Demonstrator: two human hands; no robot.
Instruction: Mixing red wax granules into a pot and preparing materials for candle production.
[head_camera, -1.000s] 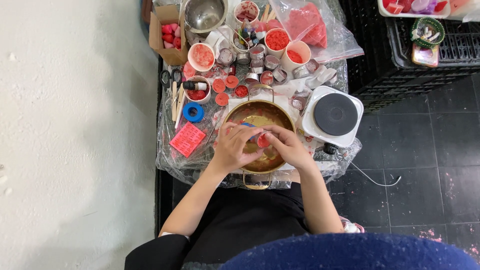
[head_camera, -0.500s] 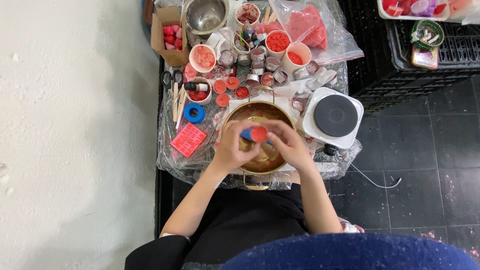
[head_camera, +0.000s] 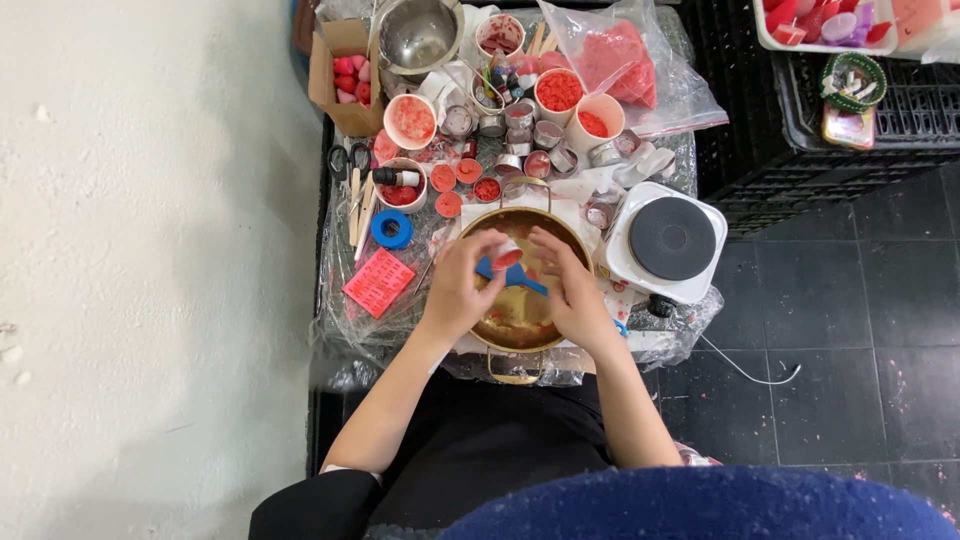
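Observation:
My two hands meet over a brass pot (head_camera: 500, 345) with red and yellow residue inside. My left hand (head_camera: 458, 290) pinches a small round tin of red wax (head_camera: 508, 257) above the pot. A blue scraper (head_camera: 520, 278) lies just under the tin, and my right hand (head_camera: 572, 295) grips it from the other side. Both sets of fingertips close around the tin.
A white hot plate (head_camera: 672, 240) sits right of the pot. A pink mould (head_camera: 378, 282) and a blue tape roll (head_camera: 392, 229) lie to its left. Behind are several small tins, paper cups of red wax (head_camera: 558, 92), a steel bowl (head_camera: 420, 35), a bag of red wax (head_camera: 620, 60) and black crates (head_camera: 830, 160).
The red tin has risen slightly and shifted left above the pot, and both hands have followed it. The blue scraper now shows under the tin.

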